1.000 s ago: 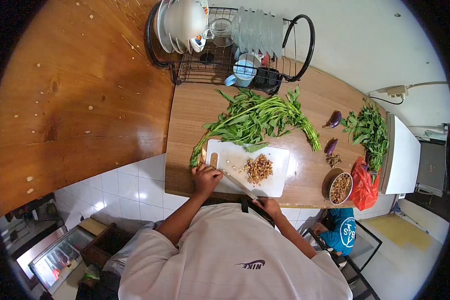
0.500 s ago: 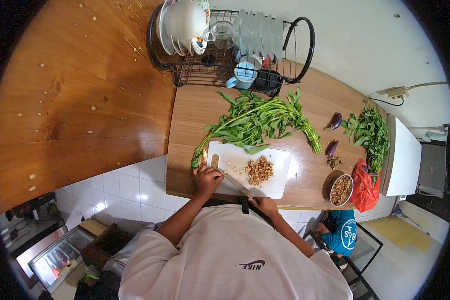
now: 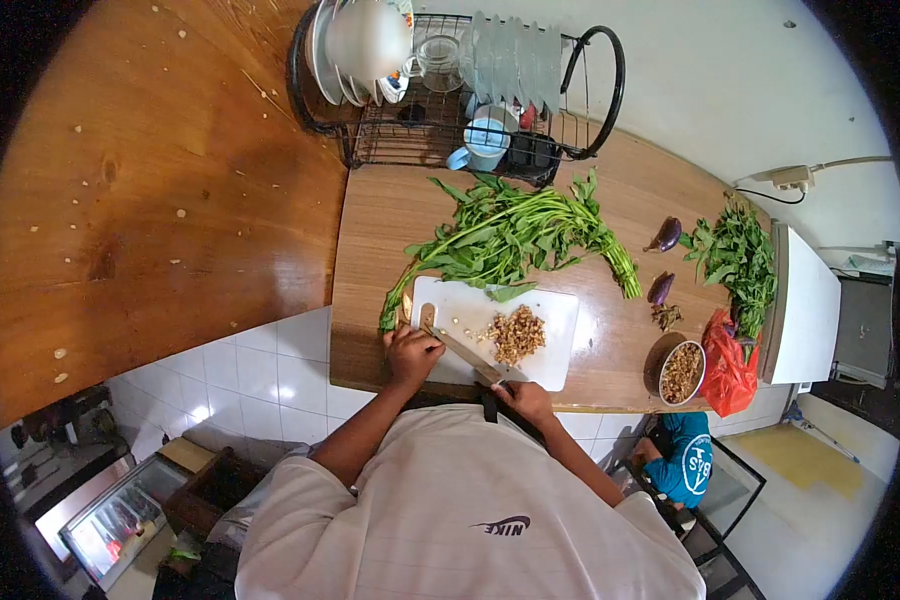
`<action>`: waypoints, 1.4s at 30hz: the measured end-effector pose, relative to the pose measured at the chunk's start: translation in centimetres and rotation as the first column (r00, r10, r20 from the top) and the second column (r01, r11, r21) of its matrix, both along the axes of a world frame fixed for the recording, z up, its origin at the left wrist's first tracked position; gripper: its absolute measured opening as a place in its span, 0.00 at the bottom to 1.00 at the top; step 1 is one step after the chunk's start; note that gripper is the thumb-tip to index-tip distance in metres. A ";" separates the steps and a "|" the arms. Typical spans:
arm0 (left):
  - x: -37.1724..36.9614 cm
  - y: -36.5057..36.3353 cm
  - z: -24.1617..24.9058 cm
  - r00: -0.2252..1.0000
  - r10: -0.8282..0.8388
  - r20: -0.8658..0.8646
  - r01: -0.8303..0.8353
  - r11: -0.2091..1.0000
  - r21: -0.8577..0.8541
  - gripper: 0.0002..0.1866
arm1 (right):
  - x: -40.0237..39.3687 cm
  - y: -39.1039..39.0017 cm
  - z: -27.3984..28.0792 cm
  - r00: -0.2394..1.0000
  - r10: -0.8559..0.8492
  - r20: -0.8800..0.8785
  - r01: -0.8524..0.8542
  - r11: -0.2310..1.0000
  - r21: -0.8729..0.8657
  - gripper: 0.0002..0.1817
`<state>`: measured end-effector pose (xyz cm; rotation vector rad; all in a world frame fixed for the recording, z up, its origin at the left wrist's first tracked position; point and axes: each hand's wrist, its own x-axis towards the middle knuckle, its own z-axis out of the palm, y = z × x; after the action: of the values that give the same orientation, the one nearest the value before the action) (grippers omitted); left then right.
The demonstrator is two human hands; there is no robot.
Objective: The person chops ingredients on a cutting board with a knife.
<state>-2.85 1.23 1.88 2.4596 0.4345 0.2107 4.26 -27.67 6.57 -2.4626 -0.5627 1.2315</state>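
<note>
My right hand is wrapped round the handle of a knife, whose blade slants up and left over the white cutting board. At the board's left edge, my left hand is closed with curled fingers close to the blade's tip. Whatever those fingers pinch is hidden; a small tan piece shows just beyond them. A pile of chopped brown bits lies on the board, with a few pale pieces scattered left of it. Long-stemmed leafy greens stretch behind the board.
A bowl of chopped brown bits stands right, beside a red plastic bag. Two purple eggplants and more greens lie behind. A dish rack holds plates and cups. Another person in a teal shirt is below right.
My right hand and the knife have shifted slightly up and left. My left hand stays at nearly the same place. The whole view has moved a little.
</note>
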 end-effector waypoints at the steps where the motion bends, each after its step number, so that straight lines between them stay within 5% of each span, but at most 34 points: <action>1: 0.0 0.2 0.1 1.000 0.005 0.003 -0.005 1.000 -0.012 0.08 | 0.2 0.4 0.1 1.000 -0.007 -0.022 0.007 1.000 0.015 0.41; 12: 0.4 -0.2 0.9 1.000 0.012 0.023 -0.011 1.000 -0.014 0.07 | -2.2 -3.9 -1.8 0.977 -0.180 -0.118 0.181 0.984 -0.006 0.41; 32: 0.4 -0.1 0.9 1.000 0.006 0.031 -0.006 1.000 -0.015 0.05 | -0.9 -1.3 -0.8 0.992 -0.005 -0.123 -0.003 0.998 -0.066 0.41; 42: 0.2 0.1 0.7 1.000 0.010 -0.025 -0.010 1.000 -0.012 0.08 | -2.0 -3.1 -1.1 0.986 -0.098 -0.136 0.111 0.989 0.093 0.37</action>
<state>-2.64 1.32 2.61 2.4511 0.4578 0.1811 2.23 -30.75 5.46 -2.2783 -0.4428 1.2801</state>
